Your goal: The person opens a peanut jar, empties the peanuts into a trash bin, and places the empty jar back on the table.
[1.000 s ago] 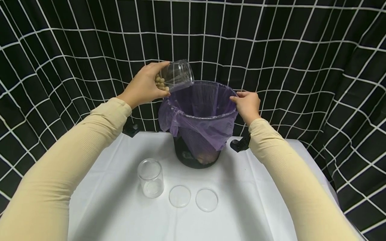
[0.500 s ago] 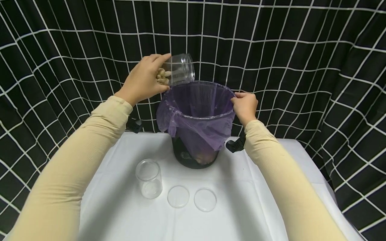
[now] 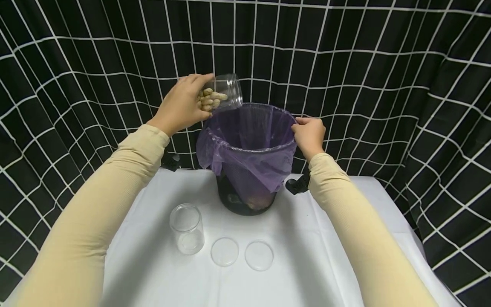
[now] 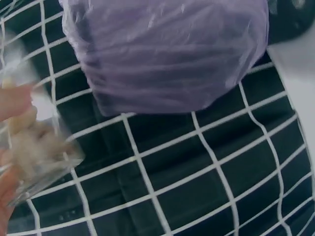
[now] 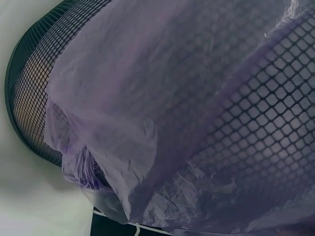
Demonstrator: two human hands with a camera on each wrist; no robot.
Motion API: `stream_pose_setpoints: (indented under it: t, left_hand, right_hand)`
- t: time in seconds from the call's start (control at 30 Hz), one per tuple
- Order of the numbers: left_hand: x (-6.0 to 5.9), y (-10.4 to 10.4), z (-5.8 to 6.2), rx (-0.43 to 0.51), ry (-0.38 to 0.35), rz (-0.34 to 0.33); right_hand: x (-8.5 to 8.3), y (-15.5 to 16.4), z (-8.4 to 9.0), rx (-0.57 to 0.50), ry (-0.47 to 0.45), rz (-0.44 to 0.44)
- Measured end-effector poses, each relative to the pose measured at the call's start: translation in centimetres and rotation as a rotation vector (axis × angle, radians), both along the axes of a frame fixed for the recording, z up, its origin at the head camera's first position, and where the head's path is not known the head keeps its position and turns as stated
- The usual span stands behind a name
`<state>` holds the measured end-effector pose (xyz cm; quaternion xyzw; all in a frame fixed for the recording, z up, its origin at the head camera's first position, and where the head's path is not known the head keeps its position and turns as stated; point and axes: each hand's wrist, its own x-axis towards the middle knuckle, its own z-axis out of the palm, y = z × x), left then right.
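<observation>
In the head view my left hand (image 3: 182,100) grips a clear plastic jar (image 3: 230,89) lying on its side in the air, its mouth facing right over the bin's left rim. Unshelled peanuts (image 3: 210,100) lie inside it; the left wrist view shows them blurred. My right hand (image 3: 310,134) pinches the right rim of a black mesh wastebasket (image 3: 230,198), where a purple bin bag (image 3: 253,164) is folded over. The right wrist view shows the bag (image 5: 128,98) draped over the mesh, with that hand out of view.
A second clear jar (image 3: 187,228) stands upright and uncovered on the white tablecloth (image 3: 307,264). Two round clear lids (image 3: 224,251) lie flat beside it. Something pale shows through the low part of the bin. A black curtain with white grid lines (image 3: 345,64) hangs behind.
The jar in my left hand has risen, then lowered slightly and moved left. Peanuts inside have slid from the bottom toward the mouth. My right hand keeps hold of the rim.
</observation>
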<state>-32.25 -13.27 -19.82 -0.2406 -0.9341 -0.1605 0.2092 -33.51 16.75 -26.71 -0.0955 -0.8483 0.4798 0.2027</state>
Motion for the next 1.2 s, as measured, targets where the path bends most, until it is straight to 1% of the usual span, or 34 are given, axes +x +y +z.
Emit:
stream_pose_setpoints:
  t: [0.07, 0.13, 0.2, 0.23, 0.37, 0.43, 0.47, 0.57, 0.6, 0.7, 0.8, 0.83, 0.9, 0.93, 1.03, 1.13, 1.2]
  left_hand:
    - [0.0, 0.2, 0.0, -0.01, -0.027, 0.008]
    - [0.0, 0.4, 0.0, -0.035, -0.081, 0.016]
    - [0.0, 0.7, -0.1, -0.048, -0.106, 0.018]
    - [0.0, 0.7, -0.2, -0.046, -0.103, 0.017]
    - [-0.1, 1.1, -0.3, -0.009, -0.016, -0.004]
    - [-0.2, 1.3, -0.4, -0.003, 0.011, -0.016]
    - [-0.2, 1.4, -0.4, -0.006, 0.015, -0.02]
    - [-0.1, 1.4, -0.4, -0.038, -0.009, -0.026]
    - [-0.1, 1.3, -0.3, -0.044, -0.007, -0.026]
    - [-0.1, 1.2, 0.0, -0.008, 0.046, -0.025]
    - [-0.1, 1.1, 0.1, -0.006, 0.065, -0.034]
    - [-0.2, 1.1, 0.1, -0.01, 0.064, -0.04]
    - [-0.2, 1.2, -0.2, -0.048, 0.034, -0.057]
    - [-0.3, 1.3, -0.3, -0.066, 0.016, -0.059]
    - [-0.3, 1.4, -0.4, -0.099, -0.005, -0.061]
    - [-0.2, 1.4, -0.1, -0.08, 0.036, -0.051]
    - [-0.1, 1.6, -0.1, -0.062, 0.045, -0.054]
  right_hand:
    - [0.0, 0.1, 0.0, 0.0, 0.004, 0.0]
    - [0.0, 0.2, 0.1, 0.004, 0.005, 0.003]
    - [0.0, 0.3, 0.0, 0.009, 0.004, 0.001]
    - [0.0, 0.3, 0.0, 0.011, 0.005, -0.002]
    - [0.0, 0.4, 0.1, 0.014, -0.004, -0.016]
    - [0.1, 0.4, 0.1, 0.015, -0.006, -0.019]
    - [0.1, 0.4, 0.1, 0.013, -0.006, -0.018]
    - [0.1, 0.4, 0.1, 0.018, -0.008, -0.013]
    - [0.1, 0.4, 0.1, 0.017, -0.008, -0.009]
    - [0.1, 0.4, 0.1, 0.012, -0.006, -0.013]
    - [0.1, 0.3, 0.1, 0.01, -0.003, -0.003]
    - [0.1, 0.3, 0.1, 0.009, -0.006, -0.003]
    - [0.1, 0.3, 0.1, 0.015, -0.01, -0.002]
    - [0.1, 0.2, 0.1, 0.016, -0.012, 0.0]
    - [0.1, 0.2, 0.1, 0.014, -0.019, -0.002]
    - [0.1, 0.2, 0.1, 0.017, -0.019, -0.001]
    - [0.1, 0.3, 0.1, 0.019, -0.015, -0.003]
